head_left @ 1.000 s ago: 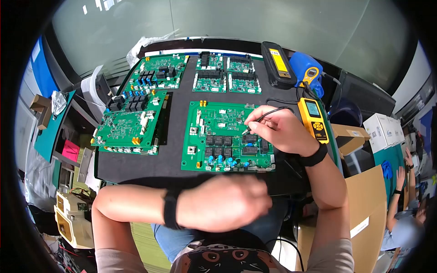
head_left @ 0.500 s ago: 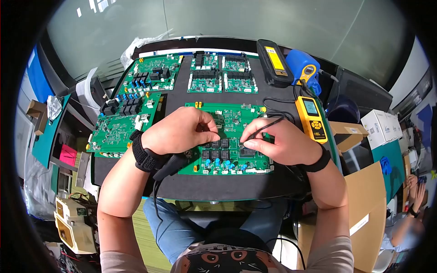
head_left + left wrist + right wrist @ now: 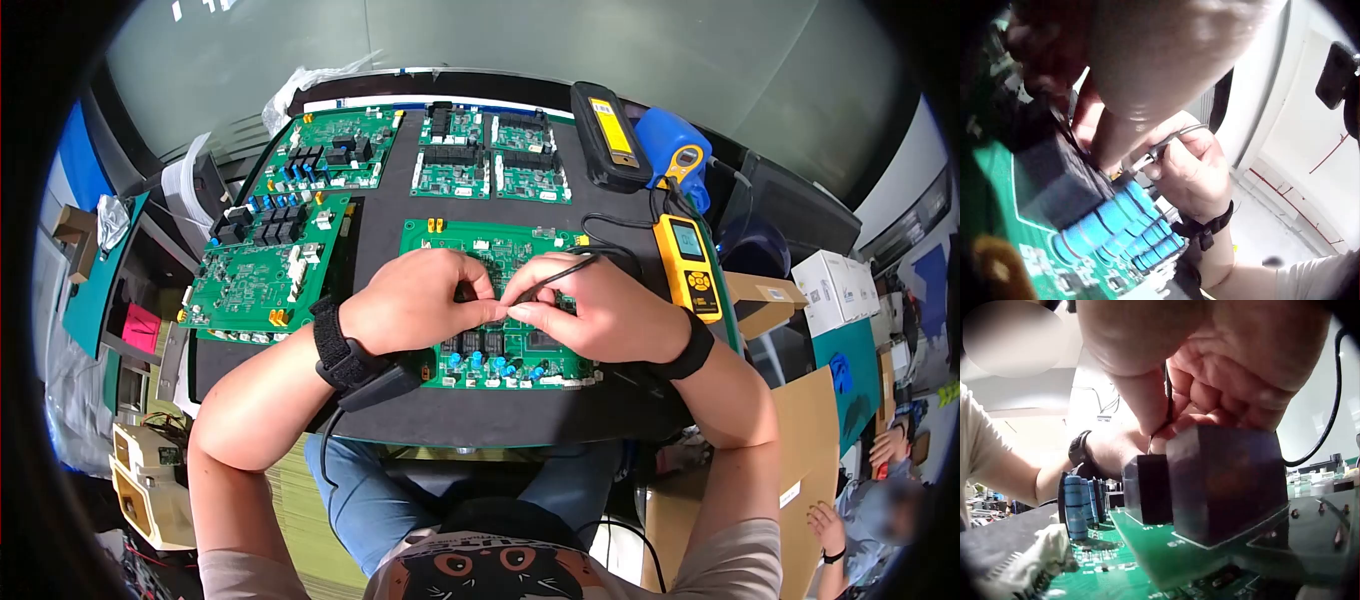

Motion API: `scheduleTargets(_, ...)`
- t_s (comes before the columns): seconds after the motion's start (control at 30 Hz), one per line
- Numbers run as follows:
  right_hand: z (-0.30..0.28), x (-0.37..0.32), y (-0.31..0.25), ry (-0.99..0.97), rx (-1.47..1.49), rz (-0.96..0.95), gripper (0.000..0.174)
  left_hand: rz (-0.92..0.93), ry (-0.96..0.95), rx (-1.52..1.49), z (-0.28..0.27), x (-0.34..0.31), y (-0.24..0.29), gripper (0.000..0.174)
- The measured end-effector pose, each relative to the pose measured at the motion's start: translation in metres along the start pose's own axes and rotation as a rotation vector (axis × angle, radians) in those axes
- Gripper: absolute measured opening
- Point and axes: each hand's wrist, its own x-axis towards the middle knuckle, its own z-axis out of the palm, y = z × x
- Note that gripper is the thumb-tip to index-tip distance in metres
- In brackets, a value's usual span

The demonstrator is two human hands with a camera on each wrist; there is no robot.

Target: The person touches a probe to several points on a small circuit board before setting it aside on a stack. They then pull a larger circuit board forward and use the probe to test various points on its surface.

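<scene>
A large green circuit board lies before the person, carrying black relays and blue-ringed cylindrical components. Over its relay rows the right hand pinches a thin probe with a dark body and pale metal section, its black cable rising over the fingers. From the left, the left hand comes in with curled fingers, thumb and index tips right at the right fingertips, close above a relay. Whether the left fingertips pinch anything I cannot tell.
A yellow handheld meter stands right of the board, with a black case and a blue-and-yellow device behind. Stacked green boards lie left, several small boards at the back. An open cardboard box is at the lower right.
The left hand has swung up from near the table's front edge onto the board, then moved right to meet the right hand. The right hand keeps the probe and has shifted left.
</scene>
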Motion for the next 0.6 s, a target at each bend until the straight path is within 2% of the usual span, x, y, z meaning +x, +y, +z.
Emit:
scheduleTargets(0.07,-0.001,0.0,-0.006,-0.015,0.012,0.011,0.013,-0.043,-0.005,0.001,0.0,0.0,0.0,0.03)
scheduleTargets(0.17,-0.004,-0.002,-0.011,-0.04,-0.036,-0.077,0.013,0.014,-0.01,-0.001,0.001,0.0,-0.002,0.027)
scheduleTargets(0.23,-0.004,-0.004,-0.013,-0.07,-0.023,-0.049,0.013,0.01,-0.049,-0.026,-0.003,-0.003,-0.003,0.023)
scheduleTargets(0.3,0.0,-0.005,-0.011,-0.007,-0.003,-0.194,0.014,0.14,0.003,-0.097,-0.001,-0.007,-0.006,0.02)
scheduleTargets(0.33,0.0,-0.007,-0.018,-0.032,0.024,-0.115,0.016,0.126,-0.019,-0.085,-0.003,-0.01,-0.003,0.021)
scheduleTargets(0.43,-0.003,-0.014,-0.021,-0.11,-0.038,-0.024,0.015,0.212,-0.016,0.0,-0.006,-0.02,-0.003,0.035)
scheduleTargets(0.5,-0.004,-0.018,-0.02,-0.098,-0.053,-0.006,0.013,0.238,-0.017,0.023,-0.006,-0.022,-0.004,0.038)
scheduleTargets(0.57,-0.006,-0.022,-0.018,-0.038,-0.108,-0.124,0.014,0.27,-0.018,0.043,-0.007,-0.022,-0.004,0.041)
scheduleTargets(0.6,-0.008,-0.023,-0.018,-0.03,-0.111,-0.115,0.014,0.281,-0.02,0.056,-0.008,-0.022,-0.004,0.043)
